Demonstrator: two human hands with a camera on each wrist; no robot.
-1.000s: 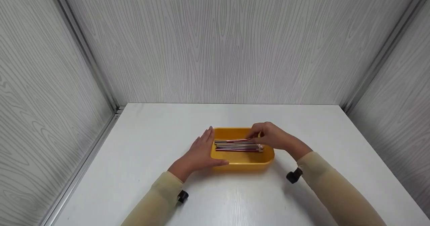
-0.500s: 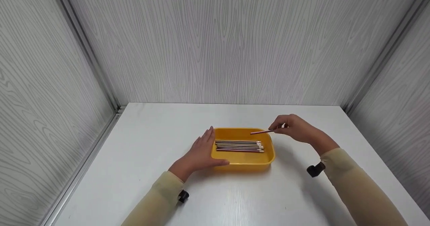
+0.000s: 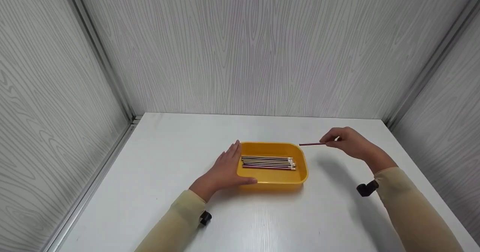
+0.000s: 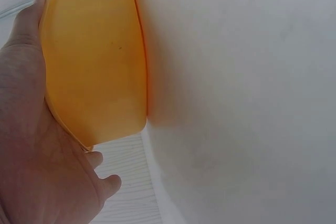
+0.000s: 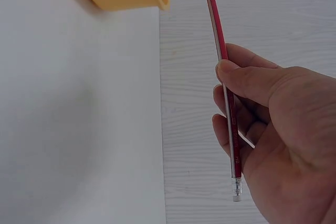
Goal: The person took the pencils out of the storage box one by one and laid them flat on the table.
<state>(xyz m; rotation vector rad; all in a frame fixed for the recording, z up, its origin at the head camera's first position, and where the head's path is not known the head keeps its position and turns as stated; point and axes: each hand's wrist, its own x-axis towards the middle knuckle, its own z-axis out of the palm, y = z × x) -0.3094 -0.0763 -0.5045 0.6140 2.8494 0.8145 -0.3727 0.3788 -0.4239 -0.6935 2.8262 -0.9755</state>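
Note:
A red pencil (image 5: 227, 93) with a pale stripe and a white eraser end is pinched between the thumb and fingers of my right hand (image 3: 348, 143). It is held up beyond the right end of a yellow plastic tray (image 3: 272, 177), its bare tip pointing left. Several pencils (image 3: 268, 162) lie side by side in the tray, erasers to the right. My left hand (image 3: 221, 171) rests against the tray's left end with straight fingers, its thumb along the front rim. From the left wrist, the tray's outer wall (image 4: 97, 66) shows beside the palm.
The tray stands on a white table (image 3: 262, 218). Pale wood-grain panels rise behind the table (image 3: 243, 49) and on both sides. A metal rail (image 3: 90, 188) runs along the left edge. Each sleeve carries a small black wrist camera (image 3: 367, 188).
My right hand has lifted one pencil out of the tray and carried it right, past the tray's right end. My left hand has stayed at the tray's left end.

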